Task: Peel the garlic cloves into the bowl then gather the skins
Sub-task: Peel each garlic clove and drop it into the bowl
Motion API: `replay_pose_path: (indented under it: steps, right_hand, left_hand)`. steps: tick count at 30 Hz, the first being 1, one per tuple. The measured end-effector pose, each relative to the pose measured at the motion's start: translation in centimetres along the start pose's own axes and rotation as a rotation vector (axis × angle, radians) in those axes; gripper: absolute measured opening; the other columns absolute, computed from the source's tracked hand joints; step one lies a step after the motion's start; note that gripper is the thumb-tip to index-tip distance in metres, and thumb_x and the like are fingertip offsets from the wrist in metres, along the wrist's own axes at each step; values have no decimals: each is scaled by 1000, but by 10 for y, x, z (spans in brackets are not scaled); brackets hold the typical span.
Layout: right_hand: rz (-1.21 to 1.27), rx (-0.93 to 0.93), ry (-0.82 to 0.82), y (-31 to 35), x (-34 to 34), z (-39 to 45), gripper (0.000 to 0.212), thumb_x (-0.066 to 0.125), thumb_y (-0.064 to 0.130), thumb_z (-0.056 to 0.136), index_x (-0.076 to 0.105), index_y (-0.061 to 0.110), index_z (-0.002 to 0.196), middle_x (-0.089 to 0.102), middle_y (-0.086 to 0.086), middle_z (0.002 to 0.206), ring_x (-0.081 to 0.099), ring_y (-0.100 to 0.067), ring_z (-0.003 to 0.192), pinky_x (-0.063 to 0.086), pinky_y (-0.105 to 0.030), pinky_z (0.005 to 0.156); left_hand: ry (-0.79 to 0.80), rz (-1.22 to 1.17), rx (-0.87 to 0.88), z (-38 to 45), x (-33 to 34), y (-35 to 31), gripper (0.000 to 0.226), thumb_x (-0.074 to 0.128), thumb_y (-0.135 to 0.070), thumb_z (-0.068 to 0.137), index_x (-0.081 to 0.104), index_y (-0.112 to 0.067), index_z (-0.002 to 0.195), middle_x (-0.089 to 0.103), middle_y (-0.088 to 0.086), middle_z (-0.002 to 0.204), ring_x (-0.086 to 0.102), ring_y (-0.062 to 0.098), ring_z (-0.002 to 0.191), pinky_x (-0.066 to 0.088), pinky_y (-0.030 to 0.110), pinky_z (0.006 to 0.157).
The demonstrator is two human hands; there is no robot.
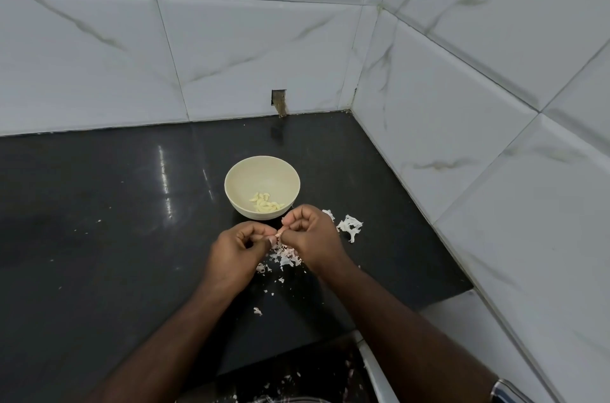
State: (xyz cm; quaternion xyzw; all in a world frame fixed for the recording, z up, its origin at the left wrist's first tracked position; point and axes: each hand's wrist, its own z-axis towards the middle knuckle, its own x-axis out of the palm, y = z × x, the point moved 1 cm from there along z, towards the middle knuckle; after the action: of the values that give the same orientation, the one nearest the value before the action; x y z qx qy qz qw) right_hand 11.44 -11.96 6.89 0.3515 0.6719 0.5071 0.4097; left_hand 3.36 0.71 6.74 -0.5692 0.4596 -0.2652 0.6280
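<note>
Peeling in progress. Left hand [236, 242] and right hand [308, 234] meet just in front of the bowl [231, 179], both w/ fingers curled tight, pinching one garlic clove [279, 233] between the fingertips; clove mostly hidden, only a pinkish bit of skin shows. Held low over the desk [99, 204] and near the bowl, presumably so skin drops onto the existing pile and the bare clove needs only a short toss. Bowl is cream, upright, set near the back corner of the desk; peeled cloves [265, 202] lie in a small cluster at its bottom. Skins [284, 255] lie loose on the desk directly under the hands; a larger clump of skin [350, 226] sits just right of the right hand, and stray flakes [257, 311] trail toward the near edge. Assessment: 1st stage not yet finished; gathering not begun, skins still scattered. No unpeeled stock visible elsewhere, so remaining qty cannot be told.
</note>
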Motion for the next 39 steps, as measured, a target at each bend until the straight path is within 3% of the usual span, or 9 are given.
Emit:
replay_pose_path:
  steps: [9,14,22,25,29,34,39]
  right_hand:
    - [4,-4,-10,4,1,0,23,75,17,60,63,16,79,63,-6,71,54,-12,58,47,-28,58]
    - [35,-17,-43,4,4,0,23,76,-2,68,62,14,77,59,-1,66,52,-7,56,47,-24,58]
    - [-106,-131,-64,-1,8,-2,24,79,6,71,61,20,76,60,8,64,54,-5,60,54,-36,65]
    - [-145,-194,-39,-4,6,-4,25,78,9,74,58,25,73,55,15,56,48,-3,56,47,-28,57]
    - [-222,-273,-19,-5,2,-5,27,77,13,76,56,28,71,48,13,55,42,-3,53,40,-27,54]
    - [-303,-339,11,0,-1,-5,29,74,9,74,56,31,70,49,13,56,44,-6,54,43,-31,55]
    - [-274,-366,41,-2,-5,-1,19,75,7,74,62,21,75,60,1,62,51,-14,56,47,-35,58]
  left_hand:
    - [-32,88,67,-1,1,3,18,74,-14,86,75,-31,80,71,-11,72,67,7,70,54,33,69]
    - [-55,70,41,-1,3,4,19,72,-13,87,75,-31,79,71,-5,71,67,14,71,54,36,70]
    - [-30,-159,-108,-1,5,2,17,66,0,88,76,-12,85,71,4,66,61,10,59,50,22,59]
    - [23,-287,-182,0,4,1,14,64,3,89,75,-5,86,67,8,63,57,10,56,48,20,54]
    - [101,-421,-273,2,2,0,11,62,3,90,73,0,86,63,7,62,53,9,53,44,19,51]
    - [178,-539,-368,4,-1,0,12,62,4,91,72,0,87,63,7,64,53,9,53,44,17,49]
    - [198,-582,-383,6,-4,1,10,63,1,91,72,0,91,68,8,72,55,7,56,45,15,49]
